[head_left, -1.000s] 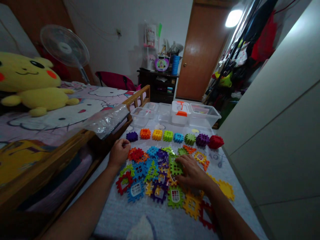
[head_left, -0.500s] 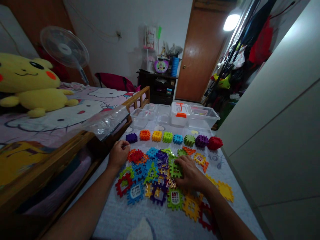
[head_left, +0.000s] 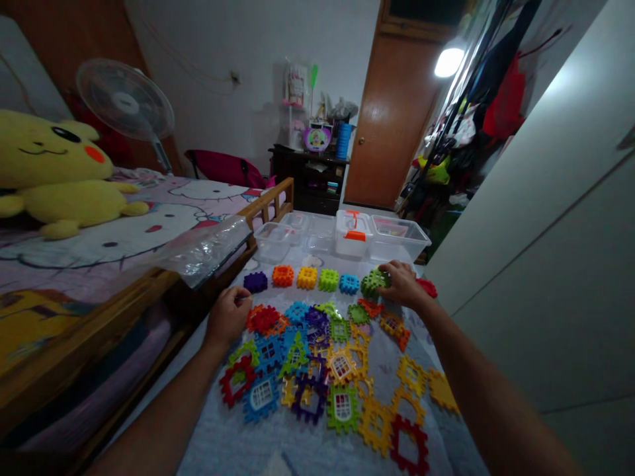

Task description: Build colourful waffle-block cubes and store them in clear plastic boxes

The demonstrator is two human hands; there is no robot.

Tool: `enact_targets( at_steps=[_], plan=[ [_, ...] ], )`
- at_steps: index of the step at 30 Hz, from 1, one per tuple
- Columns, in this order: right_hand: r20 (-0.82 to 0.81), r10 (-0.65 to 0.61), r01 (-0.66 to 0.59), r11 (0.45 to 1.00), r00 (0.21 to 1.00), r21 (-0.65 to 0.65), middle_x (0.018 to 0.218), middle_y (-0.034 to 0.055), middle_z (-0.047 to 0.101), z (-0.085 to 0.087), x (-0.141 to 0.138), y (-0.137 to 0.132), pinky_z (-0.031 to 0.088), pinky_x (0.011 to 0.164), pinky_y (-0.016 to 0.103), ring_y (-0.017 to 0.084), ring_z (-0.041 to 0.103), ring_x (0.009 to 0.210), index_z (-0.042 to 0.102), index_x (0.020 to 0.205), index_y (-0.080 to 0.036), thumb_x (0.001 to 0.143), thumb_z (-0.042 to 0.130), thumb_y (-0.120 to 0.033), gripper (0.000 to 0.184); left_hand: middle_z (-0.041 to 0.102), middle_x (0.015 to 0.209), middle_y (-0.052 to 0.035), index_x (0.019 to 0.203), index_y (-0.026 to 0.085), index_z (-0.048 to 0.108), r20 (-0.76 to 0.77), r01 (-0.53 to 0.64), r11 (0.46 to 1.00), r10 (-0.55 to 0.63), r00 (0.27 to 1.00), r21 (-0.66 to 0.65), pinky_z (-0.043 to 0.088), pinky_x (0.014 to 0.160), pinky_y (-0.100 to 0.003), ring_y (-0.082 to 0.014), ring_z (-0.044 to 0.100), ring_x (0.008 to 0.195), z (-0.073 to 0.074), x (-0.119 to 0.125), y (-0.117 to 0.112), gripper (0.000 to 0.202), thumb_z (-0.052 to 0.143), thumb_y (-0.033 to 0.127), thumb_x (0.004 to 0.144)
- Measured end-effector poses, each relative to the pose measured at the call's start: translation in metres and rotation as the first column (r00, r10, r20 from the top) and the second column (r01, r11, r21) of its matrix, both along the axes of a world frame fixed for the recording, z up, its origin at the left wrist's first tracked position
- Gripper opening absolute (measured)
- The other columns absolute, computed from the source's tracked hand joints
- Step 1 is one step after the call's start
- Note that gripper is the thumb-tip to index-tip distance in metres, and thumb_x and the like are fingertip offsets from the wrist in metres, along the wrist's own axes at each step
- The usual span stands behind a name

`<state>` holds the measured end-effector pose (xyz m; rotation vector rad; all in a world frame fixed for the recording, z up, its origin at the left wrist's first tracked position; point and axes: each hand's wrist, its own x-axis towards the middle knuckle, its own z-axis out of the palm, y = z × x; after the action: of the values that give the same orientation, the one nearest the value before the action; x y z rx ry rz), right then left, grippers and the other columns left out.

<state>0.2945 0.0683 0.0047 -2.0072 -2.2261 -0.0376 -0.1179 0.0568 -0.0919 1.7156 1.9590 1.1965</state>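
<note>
Since the earlier frame, my right hand (head_left: 405, 285) has left the loose panels (head_left: 342, 365) and moved away from me to the green stack (head_left: 373, 284); my left hand (head_left: 228, 318) stays beside the pile. Right thumb and fingers close around the stack's right end, a hold that I judge suits steadying its edges. My left fingers are curled with tips together; whether they pinch anything I cannot tell. Left of my right fingers, 5 stacks stand in 1 row: dark blue stack (head_left: 255, 282), orange stack (head_left: 282, 276), yellow stack (head_left: 307, 278), light green stack (head_left: 328, 280) and blue stack (head_left: 349, 284), apart from each other, perhaps so each colour reads separately. Red stack (head_left: 427, 287) shows partly behind my right hand. Nearer me, between my 2 forearms, the panels lie flat and overlapping, colours mixed, within easy reach. Clear boxes (head_left: 401, 249) sit beyond my fingers, probably to leave both hands room.
</note>
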Motion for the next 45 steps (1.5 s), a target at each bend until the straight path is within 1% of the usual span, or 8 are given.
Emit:
enact_targets(
  at_steps=[6,15,19,24,29,35,41,45],
  plan=[
    [0.033,0.010,-0.008,0.998,0.999,-0.057,0.124,0.0112,0.057,-0.010,-0.002,0.022,0.034,0.091,0.041,0.033,0.045,0.115,0.063,0.118,-0.023,0.070,0.068,-0.037,0.050,0.058,0.085,-0.0038,0.076,0.021,0.059,-0.007,-0.004,1.000,0.004,1.000,-0.012,0.046,0.075,-0.032,-0.0211,0.059,0.078,0.000,0.000,0.000,0.019,0.050,0.036,0.073],
    [0.043,0.024,-0.021,0.998,0.999,-0.059,0.127,0.0125,0.057,-0.016,0.001,0.022,0.035,0.092,0.046,0.037,0.044,0.117,0.063,0.122,-0.024,0.069,0.072,-0.035,0.055,0.057,0.085,-0.0035,0.076,0.021,0.058,-0.006,-0.011,1.000,0.011,1.000,-0.025,0.047,0.077,-0.032,-0.0205,0.058,0.078,0.002,0.001,-0.002,0.018,0.050,0.036,0.072],
    [0.009,0.065,-0.065,0.998,0.998,0.014,0.133,0.0130,0.052,-0.007,0.000,0.002,0.035,0.094,0.046,0.035,0.042,0.120,0.055,0.132,-0.023,0.073,0.069,-0.034,0.061,0.057,0.084,-0.0039,0.076,0.020,0.058,-0.010,-0.011,1.000,0.011,1.000,-0.022,0.047,0.076,-0.033,-0.0208,0.058,0.077,0.003,0.001,-0.002,0.018,0.050,0.036,0.072],
    [-0.113,0.318,-0.316,0.948,0.941,0.039,0.113,0.0093,0.063,-0.015,-0.020,-0.045,0.040,0.089,0.038,0.024,0.052,0.102,0.064,0.116,-0.021,0.084,0.060,-0.024,0.033,0.058,0.084,-0.0042,0.075,0.020,0.058,-0.008,0.001,1.000,-0.001,1.000,-0.014,0.048,0.077,-0.032,-0.0212,0.059,0.077,0.006,0.002,-0.003,0.018,0.050,0.036,0.071],
    [-0.059,0.265,-0.266,0.964,0.962,-0.003,0.116,0.0094,0.064,-0.039,-0.047,-0.075,0.040,0.085,0.038,0.025,0.051,0.100,0.071,0.103,-0.022,0.083,0.062,-0.022,0.021,0.059,0.085,-0.0050,0.075,0.020,0.058,-0.024,0.002,1.000,-0.002,1.000,-0.030,0.047,0.077,-0.033,-0.0221,0.059,0.079,0.008,0.003,-0.004,0.018,0.049,0.035,0.071],
    [-0.014,0.198,-0.198,0.980,0.980,0.012,0.110,0.0082,0.063,-0.047,-0.055,-0.078,0.039,0.084,0.037,0.025,0.050,0.100,0.072,0.089,-0.023,0.083,0.064,-0.022,0.010,0.058,0.083,-0.0046,0.073,0.020,0.057,-0.013,0.004,1.000,-0.004,1.000,-0.015,0.047,0.078,-0.033,-0.0219,0.059,0.079,0.007,0.003,-0.004,0.017,0.049,0.035,0.071],
    [-0.207,0.298,-0.278,0.953,0.932,0.117,0.108,0.0089,0.063,-0.047,-0.044,-0.079,0.040,0.087,0.038,0.024,0.051,0.099,0.066,0.083,-0.020,0.085,0.059,-0.020,0.007,0.058,0.082,-0.0044,0.072,0.021,0.057,-0.012,-0.007,1.000,0.007,1.000,-0.006,0.048,0.079,-0.032,-0.0212,0.059,0.078,0.007,0.003,-0.004,0.016,0.050,0.034,0.070],
    [-0.427,0.292,-0.254,0.956,0.855,0.146,0.091,0.0052,0.064,-0.038,-0.035,-0.083,0.044,0.078,0.034,0.020,0.056,0.086,0.060,0.089,-0.020,0.086,0.049,-0.016,0.012,0.059,0.081,-0.0037,0.071,0.021,0.057,-0.023,-0.007,1.000,0.007,1.000,-0.006,0.048,0.077,-0.031,-0.0206,0.058,0.078,0.008,0.003,-0.004,0.014,0.050,0.033,0.071]
  ],
)
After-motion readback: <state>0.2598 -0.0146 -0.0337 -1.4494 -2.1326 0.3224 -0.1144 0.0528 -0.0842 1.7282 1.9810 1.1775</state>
